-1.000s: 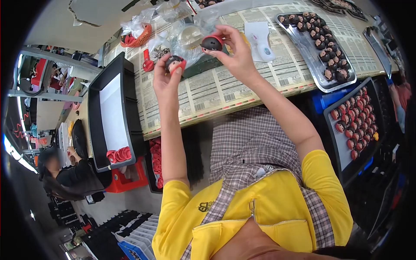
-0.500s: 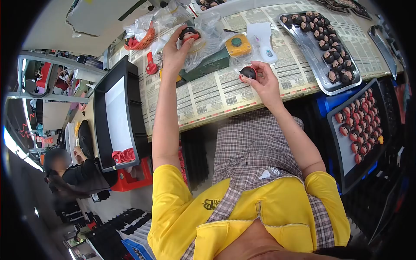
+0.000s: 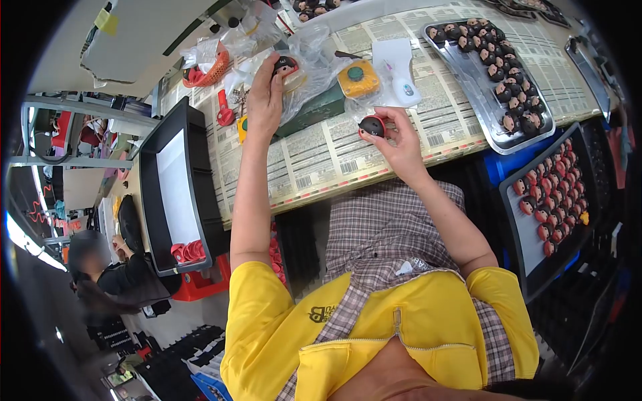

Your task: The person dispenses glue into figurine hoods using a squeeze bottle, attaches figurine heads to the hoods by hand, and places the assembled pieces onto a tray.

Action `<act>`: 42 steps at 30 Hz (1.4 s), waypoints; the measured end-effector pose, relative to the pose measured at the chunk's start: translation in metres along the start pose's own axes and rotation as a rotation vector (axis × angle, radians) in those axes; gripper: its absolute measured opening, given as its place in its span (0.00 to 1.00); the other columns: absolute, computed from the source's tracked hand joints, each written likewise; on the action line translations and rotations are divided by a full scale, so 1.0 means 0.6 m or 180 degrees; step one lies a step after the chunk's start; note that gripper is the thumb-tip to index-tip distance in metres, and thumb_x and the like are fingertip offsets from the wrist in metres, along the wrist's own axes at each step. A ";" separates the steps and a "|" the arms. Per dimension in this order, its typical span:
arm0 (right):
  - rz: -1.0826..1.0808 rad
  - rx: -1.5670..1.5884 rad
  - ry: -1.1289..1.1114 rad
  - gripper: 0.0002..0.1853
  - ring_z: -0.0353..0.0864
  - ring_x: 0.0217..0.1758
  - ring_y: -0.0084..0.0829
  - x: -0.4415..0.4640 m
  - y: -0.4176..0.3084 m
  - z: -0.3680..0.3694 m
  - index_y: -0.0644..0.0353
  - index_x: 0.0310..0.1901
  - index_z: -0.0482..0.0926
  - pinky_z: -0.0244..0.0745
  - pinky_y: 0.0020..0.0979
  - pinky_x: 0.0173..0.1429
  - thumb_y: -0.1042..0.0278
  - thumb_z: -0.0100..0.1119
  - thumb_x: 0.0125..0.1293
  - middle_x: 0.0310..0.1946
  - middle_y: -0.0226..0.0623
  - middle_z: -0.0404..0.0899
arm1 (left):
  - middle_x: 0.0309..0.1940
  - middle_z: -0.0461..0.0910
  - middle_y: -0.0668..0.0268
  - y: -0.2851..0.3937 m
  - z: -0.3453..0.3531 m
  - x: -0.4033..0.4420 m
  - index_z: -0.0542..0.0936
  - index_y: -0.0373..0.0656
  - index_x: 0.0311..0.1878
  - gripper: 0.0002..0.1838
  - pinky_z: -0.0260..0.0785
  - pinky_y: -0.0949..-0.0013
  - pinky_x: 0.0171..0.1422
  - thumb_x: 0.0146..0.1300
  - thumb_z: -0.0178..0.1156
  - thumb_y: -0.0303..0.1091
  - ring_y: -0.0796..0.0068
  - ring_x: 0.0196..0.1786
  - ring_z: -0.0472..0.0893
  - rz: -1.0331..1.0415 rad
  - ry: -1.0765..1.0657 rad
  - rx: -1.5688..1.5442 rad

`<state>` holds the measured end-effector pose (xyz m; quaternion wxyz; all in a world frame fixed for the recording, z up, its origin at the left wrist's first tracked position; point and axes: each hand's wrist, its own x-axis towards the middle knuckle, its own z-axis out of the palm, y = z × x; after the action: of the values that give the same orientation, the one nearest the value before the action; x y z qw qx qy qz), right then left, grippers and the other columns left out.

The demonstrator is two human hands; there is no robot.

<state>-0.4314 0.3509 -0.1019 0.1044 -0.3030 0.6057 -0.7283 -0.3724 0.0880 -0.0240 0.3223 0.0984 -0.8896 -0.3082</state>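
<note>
My left hand (image 3: 266,100) is raised over the far side of the table. Its fingers curl round the left side of a small doll head (image 3: 286,65) with black hair and a red edge; the far fingers are partly hidden. Clear plastic bags (image 3: 313,57) lie just behind that head. Nearer the table's front edge, my right hand (image 3: 401,139) pinches a second black-and-red doll head (image 3: 372,126) between thumb and fingers, its dark rounded side facing up. A yellow block with a green round top (image 3: 360,79) sits between the two hands, beside a dark green block (image 3: 311,110).
A metal tray (image 3: 491,134) of black-haired heads stands at right on the table. Below it, a dark tray (image 3: 525,264) holds red-and-black heads. At left are a black bin (image 3: 152,180) with red pieces, an orange basket (image 3: 215,72) and a seated person (image 3: 110,274).
My left hand has turned, its thumb sliding down off the front of the doll head. My right hand has rolled its doll head so more red edge shows. The whole view has shifted slightly.
</note>
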 end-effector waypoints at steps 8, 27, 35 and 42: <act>-0.0766 -0.0428 0.0293 0.28 0.79 0.51 0.32 -0.018 -0.049 -0.025 0.63 0.57 0.71 0.78 0.30 0.51 0.81 0.69 0.54 0.52 0.40 0.71 | 0.66 0.68 0.46 0.056 -0.004 -0.026 0.71 0.40 0.66 0.25 0.62 0.51 0.66 0.64 0.58 0.27 0.46 0.65 0.70 0.0955 0.0518 0.1451; -0.0461 0.0120 0.0810 0.32 0.76 0.55 0.28 -0.083 -0.122 -0.126 0.66 0.61 0.69 0.77 0.31 0.57 0.80 0.71 0.54 0.50 0.37 0.74 | 0.57 0.76 0.57 0.112 0.151 -0.040 0.71 0.45 0.64 0.26 0.60 0.43 0.68 0.61 0.60 0.28 0.57 0.63 0.73 0.1098 -0.0580 0.1371; 0.0491 0.2248 0.0729 0.23 0.77 0.57 0.30 -0.091 -0.122 -0.146 0.71 0.61 0.69 0.76 0.31 0.61 0.79 0.61 0.64 0.52 0.41 0.74 | 0.58 0.75 0.54 0.162 0.143 -0.074 0.73 0.41 0.62 0.24 0.61 0.51 0.69 0.61 0.61 0.27 0.53 0.64 0.72 0.0947 -0.0422 0.0814; 0.0615 0.2359 0.0620 0.20 0.81 0.54 0.30 -0.105 -0.128 -0.145 0.71 0.59 0.70 0.77 0.31 0.60 0.77 0.59 0.67 0.51 0.44 0.78 | 0.59 0.77 0.62 0.277 0.166 -0.170 0.74 0.36 0.62 0.20 0.63 0.64 0.69 0.67 0.58 0.27 0.70 0.64 0.73 -0.0086 -0.1293 -0.1536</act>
<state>-0.4139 0.4734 -0.0567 0.2168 -0.1160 0.3345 -0.9097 -0.3527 0.3057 -0.0349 0.1479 -0.0326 -0.8357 -0.5280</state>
